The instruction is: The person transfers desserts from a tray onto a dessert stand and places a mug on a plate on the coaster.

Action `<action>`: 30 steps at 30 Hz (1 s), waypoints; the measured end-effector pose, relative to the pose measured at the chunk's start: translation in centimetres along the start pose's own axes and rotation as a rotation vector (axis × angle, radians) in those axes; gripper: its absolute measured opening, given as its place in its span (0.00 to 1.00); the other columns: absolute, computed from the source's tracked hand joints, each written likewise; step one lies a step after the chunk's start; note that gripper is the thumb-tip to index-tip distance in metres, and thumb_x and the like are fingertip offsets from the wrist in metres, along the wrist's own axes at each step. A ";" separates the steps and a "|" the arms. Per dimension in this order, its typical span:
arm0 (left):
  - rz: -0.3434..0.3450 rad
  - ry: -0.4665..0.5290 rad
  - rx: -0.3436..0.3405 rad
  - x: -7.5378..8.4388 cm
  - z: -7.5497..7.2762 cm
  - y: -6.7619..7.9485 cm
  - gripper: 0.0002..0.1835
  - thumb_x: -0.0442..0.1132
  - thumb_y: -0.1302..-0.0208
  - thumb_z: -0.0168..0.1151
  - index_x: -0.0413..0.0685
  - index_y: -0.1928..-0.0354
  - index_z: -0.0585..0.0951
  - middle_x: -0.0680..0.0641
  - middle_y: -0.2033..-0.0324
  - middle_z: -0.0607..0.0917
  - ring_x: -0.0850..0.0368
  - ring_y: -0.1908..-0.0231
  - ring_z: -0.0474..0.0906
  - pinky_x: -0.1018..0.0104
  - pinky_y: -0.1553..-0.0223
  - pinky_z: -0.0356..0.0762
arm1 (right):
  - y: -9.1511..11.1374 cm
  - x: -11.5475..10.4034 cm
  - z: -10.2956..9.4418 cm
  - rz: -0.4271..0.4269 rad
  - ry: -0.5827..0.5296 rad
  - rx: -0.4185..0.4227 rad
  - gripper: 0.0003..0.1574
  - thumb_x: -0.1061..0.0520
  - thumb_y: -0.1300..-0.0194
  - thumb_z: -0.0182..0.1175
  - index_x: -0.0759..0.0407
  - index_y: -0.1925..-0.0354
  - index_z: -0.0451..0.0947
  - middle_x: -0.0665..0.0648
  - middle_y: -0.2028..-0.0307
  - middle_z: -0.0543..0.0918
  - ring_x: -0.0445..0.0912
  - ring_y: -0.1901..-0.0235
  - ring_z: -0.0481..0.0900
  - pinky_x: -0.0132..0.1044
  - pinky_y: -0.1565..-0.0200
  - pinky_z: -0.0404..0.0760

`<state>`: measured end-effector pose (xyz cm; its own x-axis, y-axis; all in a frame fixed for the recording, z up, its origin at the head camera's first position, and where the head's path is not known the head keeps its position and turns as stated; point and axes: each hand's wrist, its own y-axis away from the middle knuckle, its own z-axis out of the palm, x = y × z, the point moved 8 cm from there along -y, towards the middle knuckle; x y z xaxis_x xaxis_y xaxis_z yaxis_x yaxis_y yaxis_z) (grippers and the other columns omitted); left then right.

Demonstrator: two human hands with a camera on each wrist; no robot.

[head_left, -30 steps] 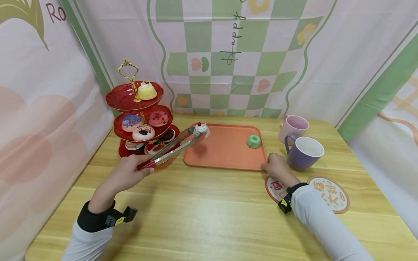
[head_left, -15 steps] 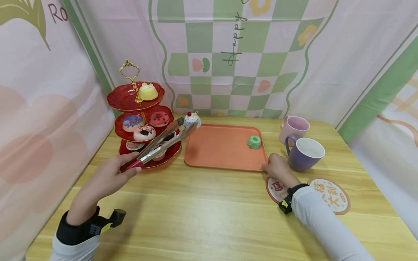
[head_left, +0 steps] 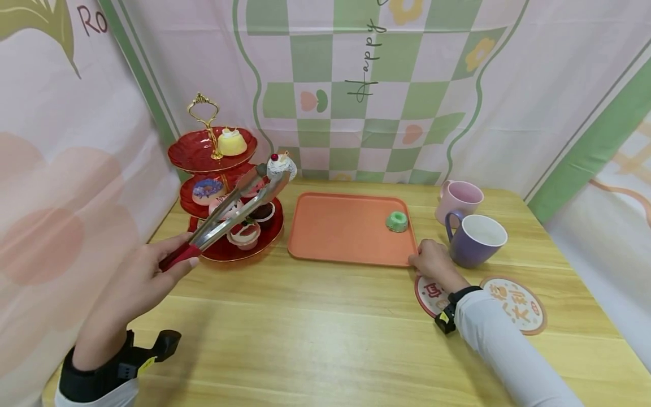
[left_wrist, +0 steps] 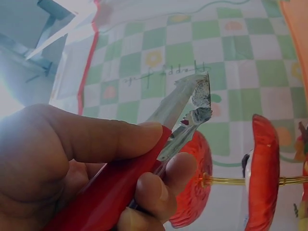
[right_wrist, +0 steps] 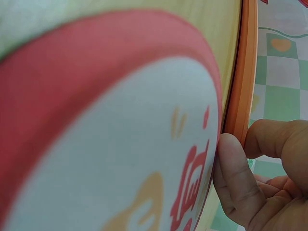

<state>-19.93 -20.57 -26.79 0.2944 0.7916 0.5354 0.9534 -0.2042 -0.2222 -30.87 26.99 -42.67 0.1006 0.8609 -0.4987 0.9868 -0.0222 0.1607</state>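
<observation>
My left hand (head_left: 134, 277) grips the red handles of metal tongs (head_left: 216, 227). Between the tong tips is a small white cream cake (head_left: 281, 165) topped with a red cherry, held up in front of the right side of a three-tier red stand (head_left: 178, 154). In the left wrist view, thumb and fingers wrap the red handle (left_wrist: 130, 178). My right hand (head_left: 434, 264) pinches the near right corner of an orange tray (head_left: 346, 232). The right wrist view shows thumb and forefinger at the tray's rim (right_wrist: 244, 72). A green ring-shaped cake (head_left: 396, 221) sits on the tray's right side.
The stand bears a yellow pudding (head_left: 231, 143), donuts (head_left: 207, 191) and cupcakes (head_left: 244, 234). To the tray's right stand a pink mug (head_left: 460, 199) and a purple mug (head_left: 473, 243). Two round coasters (head_left: 519, 308) lie nearer me. A patterned cloth (head_left: 351, 130) hangs behind the table.
My left hand has drawn back left and towards me, and the tongs have carried the cake from over the tray's left end up and left to the stand. My right hand stays at the tray corner.
</observation>
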 end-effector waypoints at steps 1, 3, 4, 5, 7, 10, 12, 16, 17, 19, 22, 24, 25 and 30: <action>0.004 -0.008 0.015 0.0 -0.2 0.1 0.26 0.39 0.38 0.62 0.31 0.41 0.71 0.39 0.66 0.78 0.54 0.78 0.65 0.66 0.82 0.61 | 0.0 0.0 0.0 0.000 -0.001 -0.001 0.14 0.59 0.40 0.56 0.62 0.80 0.69 0.55 0.87 0.74 0.45 0.87 0.73 0.34 0.83 0.68; 0.012 -0.025 0.047 0.1 -0.6 0.4 0.26 0.38 0.39 0.63 0.31 0.42 0.72 0.41 0.69 0.77 0.54 0.79 0.65 0.66 0.83 0.60 | 0.0 0.1 0.1 0.002 -0.006 -0.004 0.14 0.60 0.40 0.56 0.62 0.80 0.69 0.55 0.86 0.74 0.45 0.86 0.73 0.34 0.83 0.68; 0.015 -0.035 0.062 0.2 -0.8 0.5 0.26 0.38 0.40 0.63 0.31 0.42 0.72 0.42 0.70 0.77 0.55 0.80 0.65 0.66 0.83 0.60 | 0.0 0.1 0.1 0.004 -0.008 -0.004 0.14 0.60 0.40 0.56 0.62 0.80 0.69 0.55 0.86 0.74 0.45 0.86 0.73 0.34 0.83 0.68; 0.018 -0.042 0.078 0.2 -1.0 0.7 0.26 0.38 0.40 0.64 0.32 0.42 0.73 0.43 0.72 0.76 0.55 0.80 0.65 0.67 0.84 0.60 | 0.0 0.1 0.1 0.005 -0.012 -0.006 0.14 0.60 0.40 0.56 0.62 0.80 0.69 0.55 0.86 0.74 0.45 0.86 0.73 0.34 0.83 0.68; 0.028 -0.047 0.112 0.3 -1.5 1.0 0.25 0.38 0.40 0.64 0.33 0.43 0.74 0.44 0.75 0.75 0.56 0.82 0.64 0.67 0.85 0.60 | 0.0 0.2 0.1 0.007 -0.016 -0.006 0.14 0.60 0.40 0.55 0.62 0.80 0.69 0.55 0.86 0.74 0.45 0.86 0.73 0.34 0.83 0.68; 0.034 -0.043 0.159 0.4 -2.3 1.6 0.23 0.37 0.41 0.64 0.35 0.44 0.75 0.45 0.76 0.75 0.58 0.83 0.64 0.68 0.85 0.60 | 0.0 0.1 0.1 0.003 -0.015 -0.002 0.13 0.60 0.40 0.55 0.63 0.80 0.69 0.55 0.86 0.74 0.45 0.86 0.73 0.34 0.83 0.68; 0.049 -0.036 0.198 0.3 -3.0 2.0 0.23 0.35 0.42 0.65 0.35 0.45 0.76 0.43 0.74 0.77 0.59 0.82 0.65 0.69 0.85 0.61 | 0.0 0.1 0.0 0.000 -0.010 0.004 0.13 0.60 0.40 0.55 0.63 0.79 0.69 0.55 0.86 0.74 0.45 0.86 0.73 0.34 0.83 0.68; 0.092 -0.012 0.265 0.3 -4.1 2.7 0.22 0.31 0.45 0.66 0.37 0.47 0.78 0.40 0.70 0.79 0.62 0.81 0.66 0.74 0.82 0.63 | 0.0 0.1 0.0 -0.001 -0.007 0.009 0.12 0.60 0.40 0.56 0.63 0.79 0.69 0.55 0.86 0.74 0.44 0.86 0.73 0.34 0.83 0.68; 0.091 -0.003 0.267 0.2 -4.2 2.8 0.21 0.30 0.45 0.66 0.37 0.47 0.78 0.40 0.70 0.79 0.63 0.80 0.67 0.75 0.82 0.63 | 0.0 0.1 0.0 0.000 -0.009 0.007 0.12 0.60 0.40 0.56 0.63 0.79 0.69 0.55 0.86 0.74 0.44 0.86 0.73 0.34 0.83 0.68; 0.075 0.009 0.265 -0.1 -4.5 2.9 0.21 0.30 0.43 0.64 0.36 0.46 0.77 0.40 0.70 0.79 0.63 0.79 0.67 0.76 0.80 0.64 | -0.1 0.2 0.0 0.001 -0.012 0.003 0.12 0.60 0.40 0.55 0.63 0.79 0.69 0.55 0.86 0.74 0.45 0.86 0.73 0.34 0.83 0.68; 0.034 0.029 0.252 -0.7 -4.7 3.1 0.20 0.30 0.41 0.63 0.34 0.45 0.76 0.40 0.69 0.78 0.62 0.78 0.67 0.75 0.80 0.65 | -0.1 0.3 0.1 0.000 -0.015 0.001 0.13 0.59 0.40 0.56 0.63 0.79 0.69 0.55 0.86 0.74 0.45 0.86 0.73 0.34 0.83 0.68; 0.016 0.034 0.249 -1.1 -4.8 3.2 0.19 0.30 0.40 0.62 0.34 0.47 0.76 0.43 0.71 0.77 0.62 0.78 0.67 0.75 0.80 0.65 | -0.1 0.3 0.0 0.000 -0.015 0.003 0.13 0.59 0.40 0.56 0.63 0.79 0.70 0.55 0.86 0.74 0.45 0.86 0.73 0.34 0.84 0.68; 0.004 0.040 0.244 -1.3 -4.8 3.2 0.17 0.31 0.39 0.61 0.35 0.48 0.76 0.44 0.72 0.77 0.61 0.78 0.66 0.74 0.80 0.65 | -0.1 0.3 0.0 0.000 -0.015 0.003 0.13 0.59 0.40 0.56 0.63 0.79 0.70 0.55 0.86 0.74 0.45 0.86 0.73 0.34 0.84 0.68; -0.006 0.013 0.283 -2.2 -5.7 3.8 0.12 0.30 0.40 0.62 0.36 0.54 0.78 0.47 0.76 0.75 0.62 0.80 0.66 0.73 0.82 0.65 | -0.1 0.2 0.1 0.003 -0.024 -0.003 0.12 0.60 0.40 0.56 0.63 0.79 0.70 0.55 0.86 0.74 0.45 0.86 0.73 0.34 0.84 0.68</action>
<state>-16.57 -26.43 -24.16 0.2912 0.7844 0.5476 0.8993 -0.0292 -0.4365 -30.90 27.13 -42.91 0.1065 0.8483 -0.5187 0.9860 -0.0229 0.1651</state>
